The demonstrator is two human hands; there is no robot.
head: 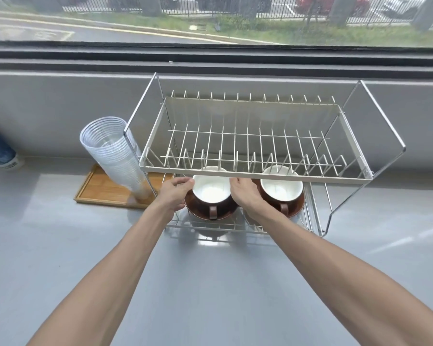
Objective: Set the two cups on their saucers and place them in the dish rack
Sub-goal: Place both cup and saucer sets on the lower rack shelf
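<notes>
**Both cups on saucers in the rack's lower tier**

The left hand [173,193] curls its fingers against the left side of the left cup [211,193], at its rim and by the saucer edge; whether they press or merely touch cannot be told. The right hand [245,196] reaches in between the two cups, fingers bent toward the left cup's right side, its grip equally unclear.

The left cup, brown outside and white inside, sits on a brown left saucer [225,213], handle toward the viewer. Just beside it the right cup [281,189] stands on the right saucer [296,208], handle likewise facing front. Both cups look empty.

Both sets rest on the lower wire shelf of the dish rack [254,168], under the front edge of its empty upper basket, which leaves little headroom. The grey counter [60,245] before the rack lies open.

Left of the rack, a leaning stack of clear plastic cups [115,156] stands on a wooden tray [103,191]. No readable writing shows.
</notes>
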